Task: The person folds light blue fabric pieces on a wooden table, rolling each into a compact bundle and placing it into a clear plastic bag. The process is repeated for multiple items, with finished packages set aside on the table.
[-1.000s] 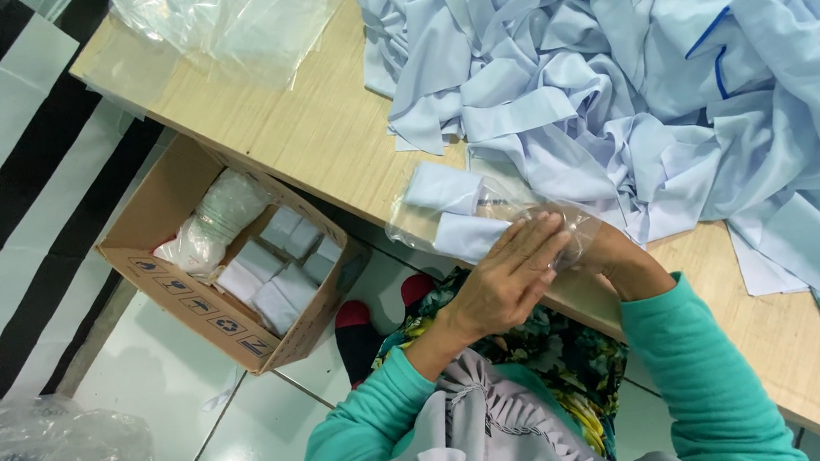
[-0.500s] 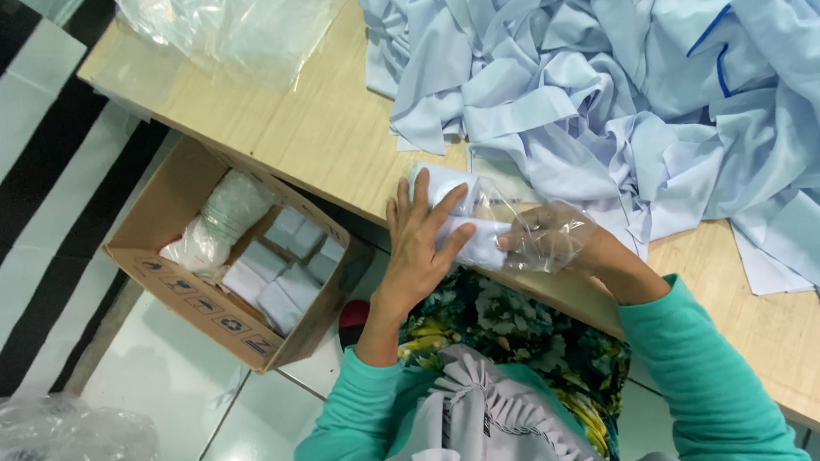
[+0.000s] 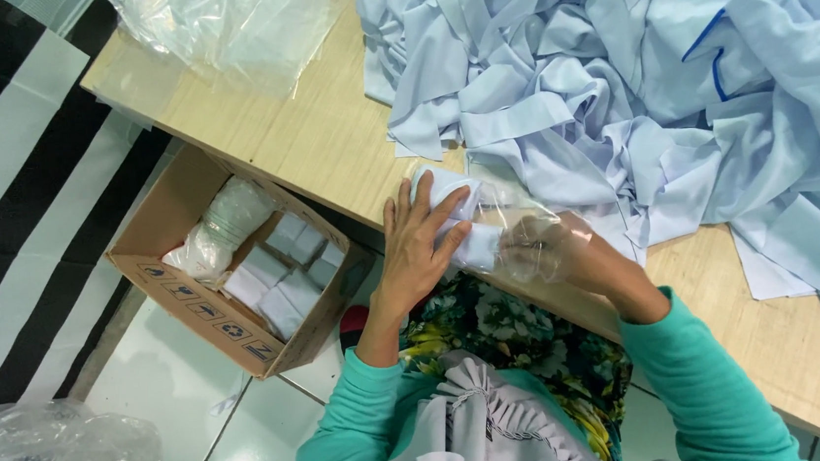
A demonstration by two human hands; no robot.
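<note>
Head view, folded cloth [image 3: 458, 218] under left hand [image 3: 418, 245], right hand [image 3: 548, 248] inside bag [image 3: 518, 226]

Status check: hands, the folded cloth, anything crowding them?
Left hand flat on folded pale-blue cloth. Right hand inside clear plastic bag around it. Loose fabric heap close behind.

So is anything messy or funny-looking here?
Yes: the pale blue cloth lies in a tangled heap on the table, one corner drooping over the edge. The packs in the cardboard box look tidy.
</note>
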